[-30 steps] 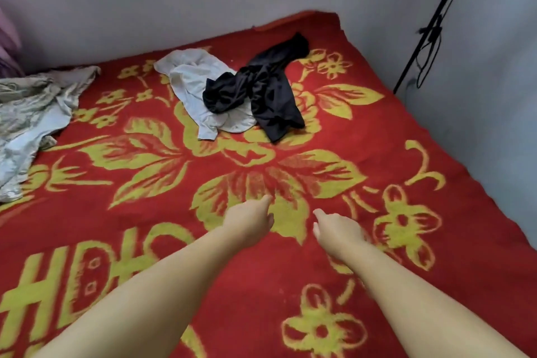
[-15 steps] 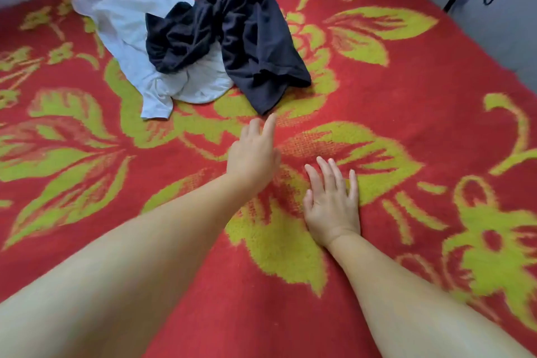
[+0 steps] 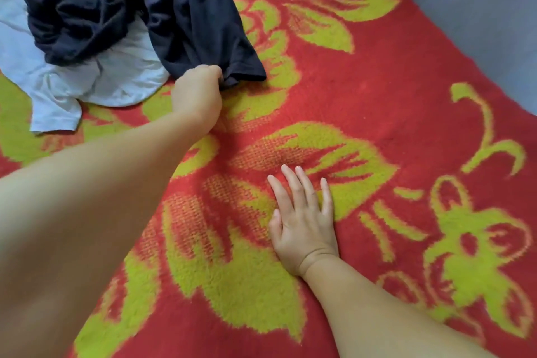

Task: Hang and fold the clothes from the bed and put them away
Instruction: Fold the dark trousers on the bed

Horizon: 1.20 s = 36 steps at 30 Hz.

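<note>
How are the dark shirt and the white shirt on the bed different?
The dark garment is navy-black; the white garment is pale. The dark one lies bunched on top, the white one underneath. The left hand grips the dark one's hem; nothing holds the white one. Both lie crumpled on the red blanket.

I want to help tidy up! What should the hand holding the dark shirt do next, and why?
Probably pull the dark garment toward the person, off the white garment. The left hand already grips its near edge, it lies partly over the white one, and the right hand rests flat on the blanket, propping the reach.
</note>
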Each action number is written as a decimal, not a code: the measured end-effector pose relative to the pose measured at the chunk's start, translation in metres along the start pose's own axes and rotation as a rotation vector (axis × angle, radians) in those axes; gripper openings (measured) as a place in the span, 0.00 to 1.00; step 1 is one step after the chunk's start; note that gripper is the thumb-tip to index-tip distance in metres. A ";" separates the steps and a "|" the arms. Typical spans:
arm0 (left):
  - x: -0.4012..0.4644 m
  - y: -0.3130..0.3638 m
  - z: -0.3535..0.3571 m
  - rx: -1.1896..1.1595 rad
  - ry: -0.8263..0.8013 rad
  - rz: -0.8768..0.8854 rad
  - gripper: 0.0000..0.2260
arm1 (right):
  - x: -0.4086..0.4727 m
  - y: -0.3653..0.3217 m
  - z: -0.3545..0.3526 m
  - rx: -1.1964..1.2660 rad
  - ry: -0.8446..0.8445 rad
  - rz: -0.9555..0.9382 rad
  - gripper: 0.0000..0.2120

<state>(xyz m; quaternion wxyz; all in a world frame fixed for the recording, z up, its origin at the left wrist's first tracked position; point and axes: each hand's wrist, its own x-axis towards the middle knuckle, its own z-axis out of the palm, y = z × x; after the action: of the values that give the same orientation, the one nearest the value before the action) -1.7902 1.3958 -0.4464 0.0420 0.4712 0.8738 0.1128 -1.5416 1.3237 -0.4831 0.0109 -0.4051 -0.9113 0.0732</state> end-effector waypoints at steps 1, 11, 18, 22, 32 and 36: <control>-0.004 -0.003 -0.002 -0.044 0.008 -0.018 0.20 | 0.000 0.000 0.000 0.001 -0.007 0.004 0.28; -0.157 -0.023 -0.007 -0.092 -0.182 -0.095 0.11 | 0.005 0.009 0.010 0.034 0.001 0.023 0.31; -0.295 -0.052 -0.029 -0.057 -0.440 -0.116 0.13 | -0.013 -0.020 0.002 0.026 -0.100 0.067 0.32; -0.347 -0.050 -0.065 -0.089 -0.585 -0.066 0.09 | -0.081 -0.072 -0.019 -0.034 -0.134 -0.202 0.46; -0.394 -0.045 -0.303 -0.302 -0.214 0.006 0.06 | -0.105 -0.132 -0.238 -0.070 -0.157 -0.414 0.13; -0.403 -0.052 -0.435 -0.180 -0.055 0.073 0.07 | -0.109 -0.133 -0.398 0.121 -0.056 -0.291 0.05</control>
<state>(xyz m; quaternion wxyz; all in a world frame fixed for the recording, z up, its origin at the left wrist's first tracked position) -1.6885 0.9639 -0.0492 0.1039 0.5000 0.8409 0.1792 -1.5341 1.2047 -0.0659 0.0204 -0.2650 -0.9543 0.1370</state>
